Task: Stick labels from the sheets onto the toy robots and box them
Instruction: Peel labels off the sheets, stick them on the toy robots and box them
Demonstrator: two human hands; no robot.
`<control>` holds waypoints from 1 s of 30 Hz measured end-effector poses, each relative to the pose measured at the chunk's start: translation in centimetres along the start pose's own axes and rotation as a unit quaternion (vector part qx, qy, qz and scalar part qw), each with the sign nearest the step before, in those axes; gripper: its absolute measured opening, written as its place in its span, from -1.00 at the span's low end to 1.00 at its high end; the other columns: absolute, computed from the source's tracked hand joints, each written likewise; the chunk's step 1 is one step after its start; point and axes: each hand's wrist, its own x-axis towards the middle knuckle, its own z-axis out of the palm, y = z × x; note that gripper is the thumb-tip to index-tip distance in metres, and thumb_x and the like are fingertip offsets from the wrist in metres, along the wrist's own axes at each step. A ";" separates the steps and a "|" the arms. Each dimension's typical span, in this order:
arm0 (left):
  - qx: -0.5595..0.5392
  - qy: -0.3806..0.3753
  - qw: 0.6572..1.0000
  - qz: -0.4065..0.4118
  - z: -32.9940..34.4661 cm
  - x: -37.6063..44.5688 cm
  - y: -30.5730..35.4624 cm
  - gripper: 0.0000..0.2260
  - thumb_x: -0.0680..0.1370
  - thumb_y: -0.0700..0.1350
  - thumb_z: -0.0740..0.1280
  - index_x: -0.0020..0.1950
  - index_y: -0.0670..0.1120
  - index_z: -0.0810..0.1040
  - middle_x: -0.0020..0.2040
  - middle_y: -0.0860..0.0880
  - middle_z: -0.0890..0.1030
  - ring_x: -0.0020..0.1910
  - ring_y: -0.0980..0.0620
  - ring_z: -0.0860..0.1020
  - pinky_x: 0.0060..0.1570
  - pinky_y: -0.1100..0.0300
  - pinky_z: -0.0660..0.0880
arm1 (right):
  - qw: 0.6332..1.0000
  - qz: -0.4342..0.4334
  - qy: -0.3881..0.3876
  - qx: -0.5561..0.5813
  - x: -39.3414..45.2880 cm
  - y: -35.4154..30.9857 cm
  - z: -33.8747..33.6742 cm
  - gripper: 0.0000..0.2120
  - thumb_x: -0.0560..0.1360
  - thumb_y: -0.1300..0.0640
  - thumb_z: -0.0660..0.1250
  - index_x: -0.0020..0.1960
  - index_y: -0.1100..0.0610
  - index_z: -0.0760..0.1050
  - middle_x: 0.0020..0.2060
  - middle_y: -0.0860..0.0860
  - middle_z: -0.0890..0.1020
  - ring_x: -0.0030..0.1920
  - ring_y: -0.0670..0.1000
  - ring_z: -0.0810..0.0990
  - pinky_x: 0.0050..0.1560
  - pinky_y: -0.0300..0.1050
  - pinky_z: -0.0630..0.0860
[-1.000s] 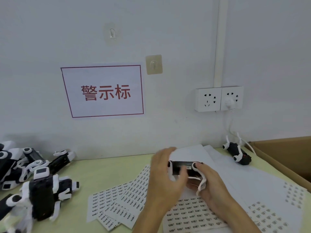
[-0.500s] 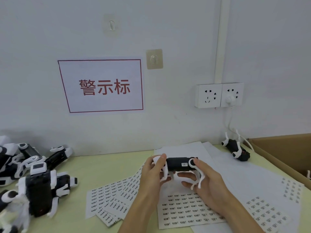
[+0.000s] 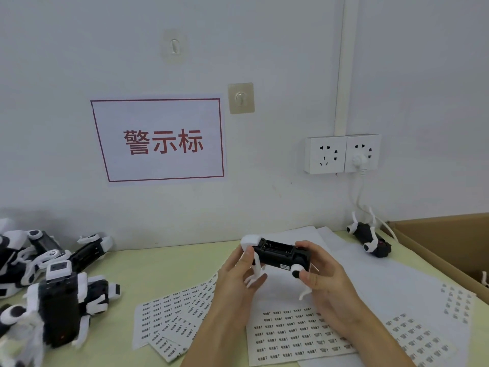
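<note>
Gripping a black toy robot (image 3: 280, 254) by its ends, the left hand (image 3: 239, 276) and right hand (image 3: 324, 280) curl around it above label sheets (image 3: 293, 332).

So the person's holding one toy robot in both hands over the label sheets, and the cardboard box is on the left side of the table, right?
Not quite: the cardboard box sits at the right edge of the table, as the head view shows. The rest holds: left hand and right hand both grip the toy robot over the label sheets.
</note>
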 end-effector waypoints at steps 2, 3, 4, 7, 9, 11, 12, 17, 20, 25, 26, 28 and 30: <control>-0.002 -0.001 1.000 0.002 0.0 0.0 0.1 -0.60 0.48 0.09 0.39 0.28 -0.03 0.62 0.18 -0.04 0.69 0.21 -0.02 0.63 0.09 0.06 0.55 | 1.000 0.006 -0.002 0.002 0.0 -0.1 0.0 -0.51 0.25 0.40 0.46 0.17 0.16 0.61 0.10 0.15 0.65 0.09 0.04 0.63 0.00 -0.19 0.58; -0.003 -0.001 1.000 0.002 -0.1 -0.1 0.1 -0.59 0.47 0.09 0.39 0.28 -0.02 0.62 0.17 -0.04 0.69 0.20 -0.03 0.63 0.08 0.06 0.55 | 1.000 0.012 -0.001 0.002 0.0 -0.2 0.0 -0.51 0.24 0.39 0.49 0.14 0.14 0.63 0.10 0.15 0.65 0.08 0.05 0.63 0.03 -0.16 0.56; -0.002 -0.002 1.000 0.001 -0.1 -0.1 0.1 -0.59 0.46 0.09 0.40 0.28 -0.01 0.62 0.16 -0.03 0.70 0.18 -0.03 0.64 0.06 0.06 0.55 | 1.000 0.020 0.002 0.001 0.0 -0.2 0.1 -0.52 0.23 0.37 0.53 0.13 0.13 0.64 0.10 0.16 0.66 0.08 0.08 0.63 0.06 -0.11 0.54; 0.011 0.005 1.000 0.005 -0.1 -0.1 0.3 -0.60 0.45 0.09 0.42 0.26 0.00 0.62 0.06 -0.04 0.71 -0.02 0.01 0.68 -0.07 0.11 0.53 | 0.998 0.049 0.035 0.017 -0.1 -0.3 0.5 -0.59 0.33 0.12 0.49 0.15 0.20 0.61 0.10 0.22 0.67 0.01 0.28 0.67 0.04 0.12 0.51; 0.014 0.017 1.000 0.015 -0.1 0.1 0.3 -0.61 0.44 0.05 0.44 0.22 -0.05 0.60 0.07 -0.13 0.69 -0.03 -0.06 0.67 -0.10 0.11 0.53 | 0.996 0.066 0.062 0.018 -0.1 -0.3 0.7 -0.54 0.39 -0.04 0.39 0.17 0.24 0.59 0.05 0.29 0.67 -0.11 0.35 0.68 0.00 0.15 0.53; 0.007 0.023 0.999 0.022 -0.3 0.3 0.3 -0.69 0.50 -0.05 0.43 0.20 -0.11 0.57 0.13 -0.23 0.66 0.06 -0.20 0.68 -0.03 0.07 0.52 | 0.995 0.075 0.067 0.019 -0.1 -0.5 0.9 -0.50 0.42 -0.12 0.35 0.16 0.24 0.61 0.02 0.36 0.65 -0.18 0.34 0.68 -0.08 0.12 0.56; 0.003 0.020 1.000 0.023 -0.3 0.3 0.2 -0.71 0.53 -0.09 0.42 0.21 -0.14 0.55 0.15 -0.27 0.65 0.07 -0.25 0.67 0.01 0.05 0.52 | 0.995 0.077 0.065 0.023 -0.1 -0.6 1.0 -0.50 0.42 -0.13 0.34 0.16 0.23 0.62 0.02 0.38 0.64 -0.20 0.33 0.68 -0.13 0.09 0.58; -0.029 -0.008 0.999 0.036 -0.3 0.1 0.3 -0.67 0.51 -0.10 0.43 0.26 -0.11 0.52 0.13 -0.25 0.67 -0.02 -0.23 0.68 -0.04 0.06 0.55 | 0.992 0.103 0.061 0.036 -0.2 -0.7 1.2 -0.43 0.40 -0.19 0.34 0.18 0.24 0.59 -0.06 0.40 0.65 -0.22 0.32 0.67 -0.22 0.03 0.64; -0.046 -0.028 0.998 0.044 -0.1 -0.1 0.5 -0.72 0.49 -0.09 0.43 0.21 -0.03 0.62 0.06 -0.20 0.68 -0.13 -0.12 0.64 -0.15 0.12 0.56 | 0.990 0.116 0.074 0.042 -0.1 -0.6 1.3 -0.38 0.40 -0.22 0.30 0.21 0.27 0.52 -0.18 0.41 0.63 -0.27 0.31 0.66 -0.26 0.04 0.62; -0.043 -0.028 0.998 0.046 -0.2 -0.2 0.5 -0.75 0.48 -0.09 0.44 0.15 -0.06 0.65 -0.01 -0.21 0.66 -0.17 -0.08 0.62 -0.21 0.20 0.57 | 0.990 0.119 0.077 0.023 -0.1 -0.6 1.1 -0.29 0.39 -0.26 0.26 0.26 0.30 0.49 -0.22 0.41 0.62 -0.31 0.28 0.66 -0.29 0.01 0.61; -0.039 -0.024 0.998 0.047 -0.2 -0.2 0.5 -0.71 0.46 -0.08 0.45 0.17 -0.08 0.63 0.01 -0.22 0.66 -0.15 -0.07 0.62 -0.20 0.20 0.57 | 0.989 0.130 0.067 0.029 -0.2 -0.6 1.1 -0.28 0.39 -0.27 0.25 0.26 0.31 0.49 -0.22 0.42 0.61 -0.32 0.27 0.65 -0.30 0.00 0.60; -0.036 -0.015 0.998 0.045 -0.4 0.0 0.5 -0.69 0.48 -0.09 0.43 0.21 -0.10 0.60 0.05 -0.22 0.67 -0.08 -0.07 0.65 -0.14 0.14 0.57 | 0.987 0.145 0.044 0.047 -0.4 -0.6 1.1 -0.30 0.42 -0.24 0.26 0.26 0.33 0.50 -0.16 0.44 0.61 -0.27 0.28 0.65 -0.25 0.03 0.60; -0.057 -0.008 0.998 0.031 -0.5 0.2 0.6 -0.72 0.54 -0.16 0.38 0.25 -0.12 0.59 0.09 -0.19 0.69 -0.08 -0.09 0.67 -0.06 0.07 0.56 | 0.990 0.128 0.027 0.044 -0.4 -0.8 0.9 -0.43 0.46 -0.14 0.34 0.26 0.29 0.53 -0.03 0.40 0.64 -0.14 0.30 0.67 -0.14 0.07 0.62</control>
